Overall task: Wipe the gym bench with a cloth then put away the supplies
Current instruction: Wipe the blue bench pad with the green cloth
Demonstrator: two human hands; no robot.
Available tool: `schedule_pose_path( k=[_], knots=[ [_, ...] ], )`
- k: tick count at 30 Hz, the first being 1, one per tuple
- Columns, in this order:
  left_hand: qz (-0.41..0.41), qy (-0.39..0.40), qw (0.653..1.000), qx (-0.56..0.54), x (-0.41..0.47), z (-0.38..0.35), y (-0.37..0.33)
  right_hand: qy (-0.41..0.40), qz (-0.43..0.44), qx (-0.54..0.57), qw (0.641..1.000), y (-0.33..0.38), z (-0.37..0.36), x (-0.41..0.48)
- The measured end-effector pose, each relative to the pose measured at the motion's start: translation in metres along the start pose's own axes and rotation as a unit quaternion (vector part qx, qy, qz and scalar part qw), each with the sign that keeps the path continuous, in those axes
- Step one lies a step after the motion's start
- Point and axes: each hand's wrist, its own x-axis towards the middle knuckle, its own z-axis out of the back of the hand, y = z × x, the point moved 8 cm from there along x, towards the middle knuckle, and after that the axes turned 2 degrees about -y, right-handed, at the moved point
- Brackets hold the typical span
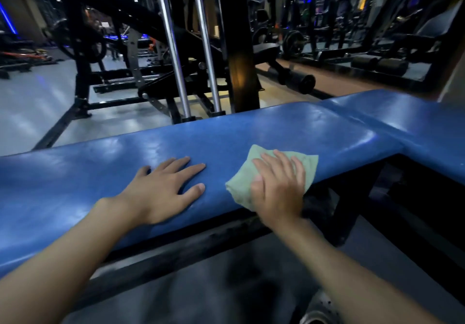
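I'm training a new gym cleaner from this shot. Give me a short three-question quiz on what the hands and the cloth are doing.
1. True or false: the left hand lies flat on the blue bench pad and holds nothing.
2. What presses the green cloth onto the pad? A. the right hand B. the left hand C. neither hand
3. Fill in: seen from the person, the cloth lies to the ____ of the left hand.
Key: 1 true; 2 A; 3 right.
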Motion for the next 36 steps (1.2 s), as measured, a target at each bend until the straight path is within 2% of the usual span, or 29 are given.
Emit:
schedule_pose_path(
  k=[2,5,8,10,17,20,22,24,27,30,32,36],
  knots=[
    [0.013,-0.005,1.0,0.004,-0.013,0.0,0.014,0.008,0.04,-0.013,0.999,-0.023,0.006,0.003],
    [0.031,-0.011,0.999,0.003,-0.03,-0.002,0.035,-0.004,-0.027,-0.024,0.999,-0.049,0.008,0.008],
    [0.047,-0.019,0.999,0.006,-0.043,-0.002,0.048,-0.056,-0.112,-0.022,0.992,-0.027,0.005,0.001],
    [0.054,-0.03,0.998,0.0,-0.051,0.0,0.055,-0.059,-0.108,-0.011,0.992,0.005,0.0,-0.006],
    [0.087,-0.05,0.994,-0.035,-0.079,0.004,0.089,0.066,-0.033,0.033,0.997,0.143,-0.029,-0.026],
    [0.12,-0.086,0.987,-0.061,-0.094,0.014,0.105,0.109,0.009,0.035,0.993,0.167,-0.031,-0.026],
    [0.127,-0.125,0.981,-0.072,-0.1,0.026,0.1,0.114,0.042,0.064,0.991,0.165,-0.023,-0.019],
    [0.095,-0.177,0.977,-0.072,-0.098,0.041,0.071,0.101,0.049,0.123,0.986,0.148,-0.01,-0.007],
    [0.009,-0.225,0.973,-0.056,-0.076,0.054,-0.005,0.106,-0.016,0.14,0.984,0.095,0.001,0.027],
    [-0.019,-0.21,0.978,-0.004,-0.042,0.03,-0.06,0.176,-0.065,0.091,0.978,0.039,-0.007,0.046],
    [0.004,-0.172,0.984,0.052,-0.025,0.003,-0.067,0.228,-0.051,0.051,0.971,0.022,-0.018,0.043],
    [-0.008,-0.197,0.976,0.092,-0.023,-0.011,-0.056,0.245,-0.025,0.02,0.969,0.03,-0.029,0.041]
  ],
)
